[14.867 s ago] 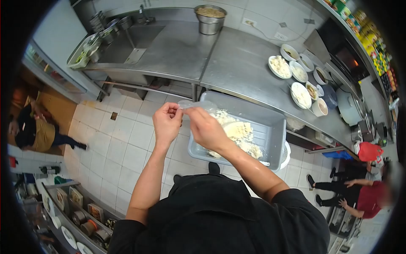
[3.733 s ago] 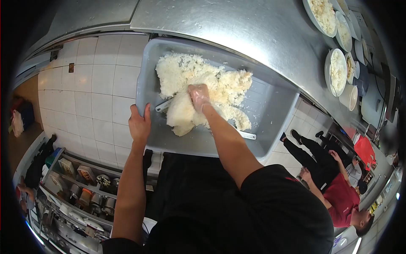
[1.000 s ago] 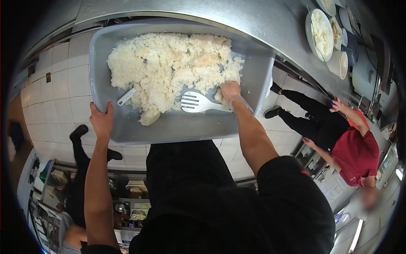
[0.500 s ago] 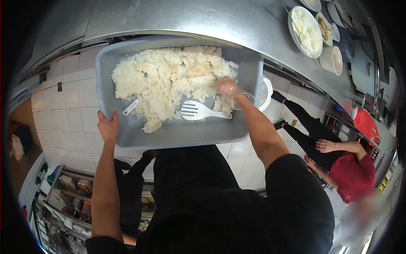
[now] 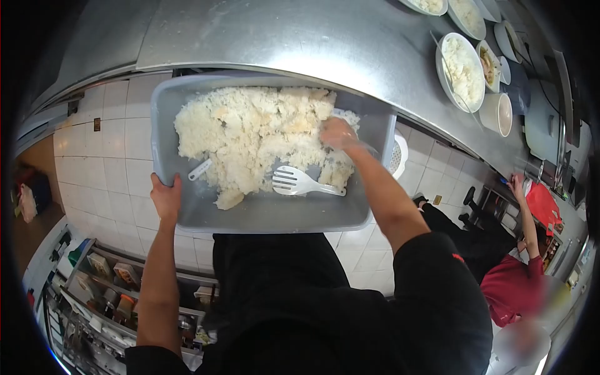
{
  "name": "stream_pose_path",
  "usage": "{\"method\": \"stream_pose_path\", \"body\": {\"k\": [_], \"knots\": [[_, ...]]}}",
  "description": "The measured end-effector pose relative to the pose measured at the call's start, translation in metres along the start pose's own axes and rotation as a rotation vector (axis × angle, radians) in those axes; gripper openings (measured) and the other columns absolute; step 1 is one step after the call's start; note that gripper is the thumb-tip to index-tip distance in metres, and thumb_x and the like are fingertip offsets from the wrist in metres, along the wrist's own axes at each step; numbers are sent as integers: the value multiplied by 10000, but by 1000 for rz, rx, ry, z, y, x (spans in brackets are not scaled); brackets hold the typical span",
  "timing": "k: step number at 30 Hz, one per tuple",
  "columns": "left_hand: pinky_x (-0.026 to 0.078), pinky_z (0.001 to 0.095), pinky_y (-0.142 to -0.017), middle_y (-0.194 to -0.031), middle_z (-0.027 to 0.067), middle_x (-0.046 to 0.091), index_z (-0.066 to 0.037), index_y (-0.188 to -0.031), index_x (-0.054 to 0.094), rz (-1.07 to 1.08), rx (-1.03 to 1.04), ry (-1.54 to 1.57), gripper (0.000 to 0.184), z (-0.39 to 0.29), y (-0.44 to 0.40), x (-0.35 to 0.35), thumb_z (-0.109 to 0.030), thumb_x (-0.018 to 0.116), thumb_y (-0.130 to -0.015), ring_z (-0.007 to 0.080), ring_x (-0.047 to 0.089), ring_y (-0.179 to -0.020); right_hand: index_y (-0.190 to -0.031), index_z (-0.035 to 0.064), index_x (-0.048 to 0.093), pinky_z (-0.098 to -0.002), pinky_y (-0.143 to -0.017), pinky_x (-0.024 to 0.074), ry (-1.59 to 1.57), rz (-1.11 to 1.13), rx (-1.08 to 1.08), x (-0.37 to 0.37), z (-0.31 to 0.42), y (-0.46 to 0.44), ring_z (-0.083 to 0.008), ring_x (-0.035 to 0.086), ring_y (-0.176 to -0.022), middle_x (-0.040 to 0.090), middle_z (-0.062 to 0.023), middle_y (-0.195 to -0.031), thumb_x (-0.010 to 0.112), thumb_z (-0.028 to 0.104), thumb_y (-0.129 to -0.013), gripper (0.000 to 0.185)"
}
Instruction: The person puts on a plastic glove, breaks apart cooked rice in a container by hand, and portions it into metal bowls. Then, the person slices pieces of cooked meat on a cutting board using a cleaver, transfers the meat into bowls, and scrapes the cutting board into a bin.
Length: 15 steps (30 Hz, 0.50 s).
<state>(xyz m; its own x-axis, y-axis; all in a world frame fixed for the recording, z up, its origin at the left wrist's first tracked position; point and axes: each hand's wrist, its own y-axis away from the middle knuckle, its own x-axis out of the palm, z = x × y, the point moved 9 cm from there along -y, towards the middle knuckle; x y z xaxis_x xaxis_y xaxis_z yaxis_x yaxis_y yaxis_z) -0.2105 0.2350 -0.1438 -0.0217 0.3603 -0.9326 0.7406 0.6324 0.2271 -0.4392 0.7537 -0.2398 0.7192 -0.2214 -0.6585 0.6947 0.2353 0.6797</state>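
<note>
A large grey tub point(image 5: 269, 219) holds a broad layer of white rice point(image 5: 244, 137). My left hand point(image 5: 167, 194) grips the tub's left rim near its front corner, thumb raised inside and fingers outside. In a clear plastic glove, my right hand point(image 5: 339, 133) presses into the rice on the right side; its curled fingers are partly sunk in the grains. A white slotted spatula point(image 5: 300, 182) lies in front of the rice, below my right hand. Toward the left, the white handle point(image 5: 200, 169) of another utensil sticks out, its other end under the rice.
Behind the tub runs a steel counter point(image 5: 262, 37), with a bowl of rice point(image 5: 461, 72), a white cup point(image 5: 497, 114) and several other dishes at right. A person in a red shirt point(image 5: 512, 281) is at the right. Shelves point(image 5: 119, 281) with containers stand lower left.
Compared with earlier, my bare hands are no longer together; the left holds the tub and the gloved right has worked across the rice to its right side. The rice is spread wider. The person in red has shifted.
</note>
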Motion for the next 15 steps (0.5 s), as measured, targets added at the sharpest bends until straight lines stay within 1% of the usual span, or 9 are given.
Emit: {"method": "stream_pose_path", "body": {"k": [1, 2, 4, 5, 8, 10, 11, 13, 15], "knots": [[581, 612, -783, -948, 340, 735, -17, -1146, 528, 21, -28, 22, 518, -1, 2, 0, -402, 794, -925, 559, 717, -905, -1093, -15, 802, -475, -1011, 580, -21, -54, -96, -5, 9, 14, -458, 731, -1120, 748, -299, -1202, 605, 272, -963, 372], [582, 614, -785, -953, 341, 736, -20, -1160, 529, 43, -62, 43, 518, 2, 4, 2, -403, 789, -928, 560, 717, -905, -1093, -15, 802, -475, -1011, 580, -16, -55, -101, -17, 15, 20, -458, 731, -1120, 748, -299, -1202, 605, 272, -963, 372], [586, 610, -786, -962, 338, 739, -23, -1165, 530, 48, -74, 40, 514, 4, 4, 3, -401, 787, -929, 559, 718, -908, -1321, 62, 750, -449, -1099, 532, -421, -345, 159, -64, -11, 35, -444, 678, -1258, 694, -291, -1355, 579, 324, -974, 467], [589, 606, -787, -970, 335, 742, -26, -1170, 531, 56, -78, 34, 511, 5, 4, 4, -399, 785, -930, 558, 719, -910, -1321, 62, 750, -449, -1099, 532, -420, -342, 157, -63, -22, 17, -444, 678, -1258, 694, -291, -1355, 579, 324, -974, 467], [593, 601, -792, -973, 332, 744, -24, -1171, 531, 91, -129, 51, 509, 0, 5, 1, -396, 781, -932, 556, 721, -913, -1641, 191, 472, -448, -1235, 426, -418, 93, 116, -23, -12, -54, -370, 549, -1469, 585, -234, -1561, 511, 668, -1007, 795], [594, 601, -789, -972, 332, 743, -23, -1172, 531, 81, -124, 46, 505, -2, 3, -1, -389, 781, -930, 553, 723, -909, -1695, 202, 393, -481, -1286, 358, -306, 268, 0, -4, 50, -74, -345, 448, -1558, 476, -199, -1671, 447, 828, -989, 946], [595, 602, -786, -970, 332, 743, -22, -1172, 531, 75, -118, 43, 502, -1, 6, -2, -383, 782, -929, 551, 725, -905, -1685, 182, 413, -501, -1305, 325, -211, 342, -140, 8, 78, -79, -344, 398, -1591, 409, -190, -1723, 427, 873, -977, 989], [592, 604, -776, -962, 336, 740, -20, -1171, 531, 76, -102, 56, 499, 3, 8, 0, -374, 784, -927, 553, 723, -901, -1673, 158, 429, -505, -1311, 313, -62, 380, -1, 1, 134, -37, -384, 365, -1600, 361, -196, -1745, 435, 821, -1012, 937], [589, 607, -767, -953, 340, 738, -17, -1170, 531, 69, -68, 80, 496, 1, 1, 2, -365, 786, -924, 556, 722, -896, -1651, 120, 457, -567, -1312, 294, 39, 201, -13, 43, 145, -18, -421, 398, -1573, 390, -213, -1723, 428, 759, -1048, 879]]}}
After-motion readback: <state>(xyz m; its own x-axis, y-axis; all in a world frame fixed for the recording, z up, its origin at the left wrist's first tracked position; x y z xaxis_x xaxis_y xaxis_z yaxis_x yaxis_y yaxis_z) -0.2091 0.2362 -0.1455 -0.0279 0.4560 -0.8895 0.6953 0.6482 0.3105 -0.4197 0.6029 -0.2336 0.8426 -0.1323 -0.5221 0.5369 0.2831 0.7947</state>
